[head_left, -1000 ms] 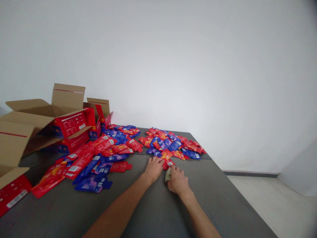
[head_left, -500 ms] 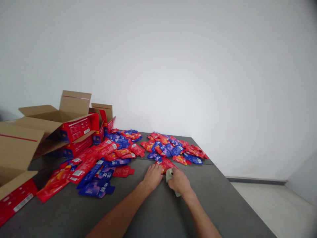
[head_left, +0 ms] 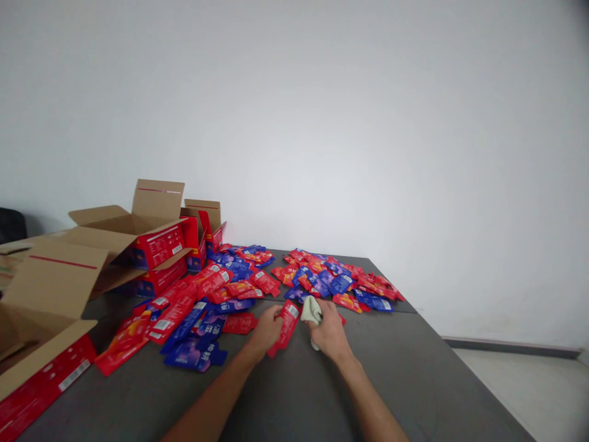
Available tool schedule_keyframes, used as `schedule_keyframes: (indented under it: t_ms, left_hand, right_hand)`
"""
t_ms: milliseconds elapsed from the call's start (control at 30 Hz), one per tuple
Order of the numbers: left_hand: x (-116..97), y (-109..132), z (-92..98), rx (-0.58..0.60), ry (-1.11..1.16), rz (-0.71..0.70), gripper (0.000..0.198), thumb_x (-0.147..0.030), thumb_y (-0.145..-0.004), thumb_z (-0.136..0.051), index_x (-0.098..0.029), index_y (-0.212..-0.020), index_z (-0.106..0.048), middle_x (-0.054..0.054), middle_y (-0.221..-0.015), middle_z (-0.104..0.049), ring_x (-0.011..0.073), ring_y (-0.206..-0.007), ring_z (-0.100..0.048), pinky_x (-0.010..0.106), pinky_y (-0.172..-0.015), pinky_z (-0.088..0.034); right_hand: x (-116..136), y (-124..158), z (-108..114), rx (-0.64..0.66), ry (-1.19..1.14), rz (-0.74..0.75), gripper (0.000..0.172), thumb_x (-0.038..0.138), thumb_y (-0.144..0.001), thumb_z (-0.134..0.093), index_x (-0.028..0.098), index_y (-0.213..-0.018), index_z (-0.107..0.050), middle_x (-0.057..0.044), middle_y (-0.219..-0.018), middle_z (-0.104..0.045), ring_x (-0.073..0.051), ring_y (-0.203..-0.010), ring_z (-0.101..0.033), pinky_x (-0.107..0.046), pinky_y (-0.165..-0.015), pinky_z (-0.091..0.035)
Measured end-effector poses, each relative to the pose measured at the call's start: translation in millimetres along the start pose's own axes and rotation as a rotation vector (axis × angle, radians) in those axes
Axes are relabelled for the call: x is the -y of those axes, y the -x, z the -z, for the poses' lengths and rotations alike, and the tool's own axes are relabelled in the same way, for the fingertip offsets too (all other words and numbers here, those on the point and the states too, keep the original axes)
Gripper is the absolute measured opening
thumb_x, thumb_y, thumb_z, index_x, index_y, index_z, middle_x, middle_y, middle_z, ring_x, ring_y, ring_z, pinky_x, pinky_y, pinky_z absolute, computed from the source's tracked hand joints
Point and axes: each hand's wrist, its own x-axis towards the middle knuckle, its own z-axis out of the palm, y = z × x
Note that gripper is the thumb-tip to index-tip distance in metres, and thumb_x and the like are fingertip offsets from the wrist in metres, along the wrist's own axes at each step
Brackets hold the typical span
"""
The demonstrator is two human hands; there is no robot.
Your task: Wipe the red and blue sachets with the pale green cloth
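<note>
On the near part of the grey table (head_left: 294,399), a single red packet (head_left: 285,328) is held tilted off the surface by the left hand (head_left: 263,333), pinched between the thumb and curled fingers at its lower half. Just beside it, a pale cloth (head_left: 311,310) is gripped in the right hand (head_left: 329,334), with the fingers closed around it; whether the cloth touches the packet cannot be told. Only this one packet is in hand. Beyond it, many red and blue packets (head_left: 209,301) are scattered in two loose heaps. Open cardboard boxes (head_left: 151,236) are stood at the far left, before the white wall (head_left: 322,123).
</note>
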Motion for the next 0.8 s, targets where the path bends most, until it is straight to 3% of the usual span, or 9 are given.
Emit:
schedule_keyframes:
  t_ms: [133, 200, 267, 500, 600, 700, 800]
  left_hand:
    - [2.1, 13.9, 0.3, 0.065, 0.683, 0.136, 0.037, -0.013, -0.076, -0.05, -0.011, -0.11, -0.065, 0.01, -0.091, -0.073, 0.0176, -0.072, -0.067, 0.029, -0.069, -0.051]
    - [-0.8, 21.1, -1.0, 0.118, 0.963, 0.135, 0.039, -0.011, -0.07, -0.06, -0.012, -0.108, -0.068, 0.01, -0.094, -0.073, 0.0183, -0.076, -0.068, 0.03, -0.073, -0.051]
    - [-4.9, 26.5, -1.6, 0.142, 1.105, 0.094, 0.042, -0.011, -0.07, -0.065, -0.014, -0.111, -0.069, 0.012, -0.102, -0.073, 0.0209, -0.087, -0.069, 0.032, -0.081, -0.051]
    - [-14.5, 31.6, -0.2, 0.082, 1.24, 0.165, 0.034, -0.017, -0.078, -0.069, -0.014, -0.111, -0.071, 0.013, -0.111, -0.073, 0.0256, -0.106, -0.066, 0.034, -0.092, -0.048]
    - [-17.3, 29.9, 1.6, 0.048, 1.3, 0.193, 0.025, -0.027, -0.084, -0.067, -0.013, -0.105, -0.071, 0.011, -0.108, -0.073, 0.0242, -0.102, -0.067, 0.032, -0.089, -0.05]
    - [-19.7, 28.6, 5.6, 0.072, 1.348, 0.273, 0.028, -0.038, -0.089, -0.064, -0.012, -0.098, -0.071, 0.01, -0.097, -0.074, 0.0231, -0.093, -0.069, 0.031, -0.085, -0.051]
    - [-22.2, 29.7, 8.4, 0.071, 1.331, 0.327, 0.032, -0.041, -0.086, -0.066, -0.011, -0.096, -0.071, 0.01, -0.091, -0.074, 0.0228, -0.088, -0.07, 0.031, -0.081, -0.052]
  right_hand:
    - [1.0, 10.4, -14.2, -0.027, -0.078, 0.177, 0.062, 0.009, -0.074, -0.055, 0.022, -0.135, -0.055, -0.011, -0.132, -0.055, -0.026, -0.122, -0.054, -0.036, -0.108, -0.043]
    - [-0.2, 15.4, -21.3, -0.038, -0.121, 0.278, 0.071, 0.003, -0.07, -0.052, 0.023, -0.138, -0.053, -0.01, -0.134, -0.052, -0.026, -0.124, -0.052, -0.04, -0.109, -0.043]
    - [-1.2, 19.8, -27.8, -0.054, -0.144, 0.345, 0.076, 0.0, -0.068, -0.051, 0.024, -0.14, -0.051, -0.011, -0.137, -0.049, -0.026, -0.126, -0.05, -0.043, -0.11, -0.042]
    - [9.1, 30.6, -39.0, -0.087, -0.12, 0.426, 0.077, 0.018, -0.077, -0.07, 0.023, -0.148, -0.041, -0.015, -0.142, -0.044, -0.034, -0.13, -0.042, -0.056, -0.111, -0.037]
    - [21.6, 35.6, -35.2, -0.038, -0.103, 0.507, 0.069, 0.006, -0.076, -0.06, 0.024, -0.142, -0.049, -0.012, -0.138, -0.049, -0.031, -0.124, -0.045, -0.055, -0.109, -0.038]
    - [35.2, 43.0, -31.7, 0.118, -0.116, 0.622, 0.077, -0.004, -0.065, -0.052, 0.026, -0.136, -0.055, -0.008, -0.131, -0.055, -0.028, -0.115, -0.048, -0.045, -0.1, -0.045]
    - [40.7, 46.9, -32.0, 0.147, -0.122, 0.632, 0.079, -0.005, -0.061, -0.049, 0.027, -0.133, -0.058, -0.006, -0.124, -0.059, -0.026, -0.109, -0.05, -0.042, -0.095, -0.047]
